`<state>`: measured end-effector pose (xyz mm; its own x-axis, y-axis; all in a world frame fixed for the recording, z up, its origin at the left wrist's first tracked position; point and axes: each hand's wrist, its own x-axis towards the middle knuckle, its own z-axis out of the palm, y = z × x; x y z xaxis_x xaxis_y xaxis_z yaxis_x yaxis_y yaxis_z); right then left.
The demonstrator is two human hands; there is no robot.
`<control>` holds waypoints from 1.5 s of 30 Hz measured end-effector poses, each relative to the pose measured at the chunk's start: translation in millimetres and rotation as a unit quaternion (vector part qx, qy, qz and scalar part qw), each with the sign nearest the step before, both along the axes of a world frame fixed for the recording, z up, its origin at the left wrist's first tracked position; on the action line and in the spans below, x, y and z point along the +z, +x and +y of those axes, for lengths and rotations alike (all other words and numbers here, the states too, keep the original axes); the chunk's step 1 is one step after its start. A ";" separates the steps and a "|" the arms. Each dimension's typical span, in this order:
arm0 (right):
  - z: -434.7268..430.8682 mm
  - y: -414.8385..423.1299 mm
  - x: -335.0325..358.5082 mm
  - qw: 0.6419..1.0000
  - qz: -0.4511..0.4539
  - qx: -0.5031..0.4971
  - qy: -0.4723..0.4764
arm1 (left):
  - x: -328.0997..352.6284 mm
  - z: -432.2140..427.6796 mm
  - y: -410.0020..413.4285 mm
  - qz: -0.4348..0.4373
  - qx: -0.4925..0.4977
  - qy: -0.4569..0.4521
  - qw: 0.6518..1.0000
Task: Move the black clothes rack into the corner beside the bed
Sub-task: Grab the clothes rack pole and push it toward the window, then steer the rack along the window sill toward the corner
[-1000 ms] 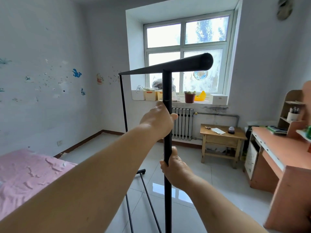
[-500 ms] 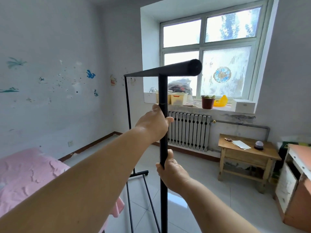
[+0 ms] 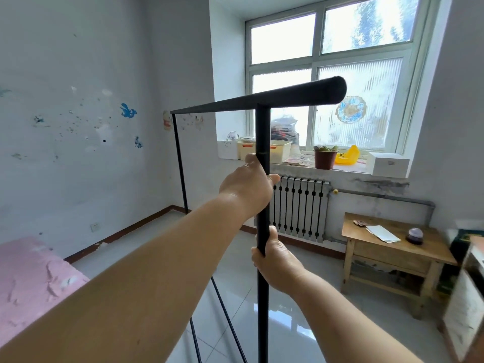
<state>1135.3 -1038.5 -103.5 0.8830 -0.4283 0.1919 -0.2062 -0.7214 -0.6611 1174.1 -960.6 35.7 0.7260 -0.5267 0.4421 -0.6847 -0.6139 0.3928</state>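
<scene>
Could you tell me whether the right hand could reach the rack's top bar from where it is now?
Probably yes: the right hand grips the same upright post that meets the top bar, but the left hand grips the post between them.

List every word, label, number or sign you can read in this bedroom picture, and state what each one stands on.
No text here can be read with certainty.
White box on the windowsill: a small label, too small to read.
Yellow plastic bag beside the brown plant pot: a dark mark, blurred.
White container at the sill's left end: faint marks above it, illegible.
Round window decoration: pattern only, no clear letters.
Black clothes rack: no lettering.
</scene>
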 end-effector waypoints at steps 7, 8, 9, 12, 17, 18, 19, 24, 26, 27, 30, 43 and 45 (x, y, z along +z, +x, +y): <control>-96.7 40.4 1.3 0.999 0.010 -0.008 0.042 | -8.8 -103.6 52.4 -0.007 -0.029 -0.006 1.000; -116.1 48.6 0.9 0.998 0.018 -0.005 0.054 | -9.3 -123.0 62.7 -0.010 -0.032 -0.004 0.999; -131.1 55.1 1.6 0.997 0.034 0.004 0.071 | -9.6 -139.4 72.2 -0.014 -0.033 0.003 0.999; -184.0 81.1 -2.3 0.992 0.029 -0.004 0.124 | -10.5 -191.6 101.7 -0.027 -0.039 0.011 0.999; -254.2 119.7 -4.5 0.990 0.017 -0.036 0.134 | -11.8 -258.7 137.6 -0.047 -0.053 0.013 0.997; -268.4 128.9 -4.9 0.990 0.016 -0.036 0.135 | -12.2 -270.9 146.3 -0.049 -0.057 0.015 0.997; -283.1 138.8 -4.2 0.989 0.015 -0.036 0.140 | -12.3 -284.8 155.7 -0.047 -0.060 0.016 0.997; -351.6 183.0 -5.6 0.988 0.004 -0.014 0.154 | -18.8 -350.4 198.1 -0.038 -0.059 0.010 0.997; -383.6 202.6 -6.1 0.988 -0.001 0.001 0.155 | -20.1 -381.3 216.5 -0.046 -0.049 0.008 0.998; -392.3 208.0 -7.0 0.987 0.001 0.003 0.158 | -20.9 -389.4 221.5 -0.043 -0.044 0.012 0.998; -435.7 235.8 -4.1 0.986 0.008 0.018 0.165 | -17.5 -433.1 243.4 -0.033 -0.022 0.015 0.999; -540.8 333.7 -2.2 0.990 0.013 -0.031 0.134 | -12.5 -544.3 334.4 -0.023 -0.006 0.017 1.000; -553.3 351.5 -2.5 0.991 0.014 -0.041 0.124 | -14.6 -557.3 353.4 -0.031 -0.020 0.014 0.999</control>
<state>1486.8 -1591.8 -105.9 0.8464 -0.5305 0.0464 -0.2794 -0.5165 -0.8094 1527.4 -1517.9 21.1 0.6767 -0.5670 0.4697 -0.7306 -0.5964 0.3326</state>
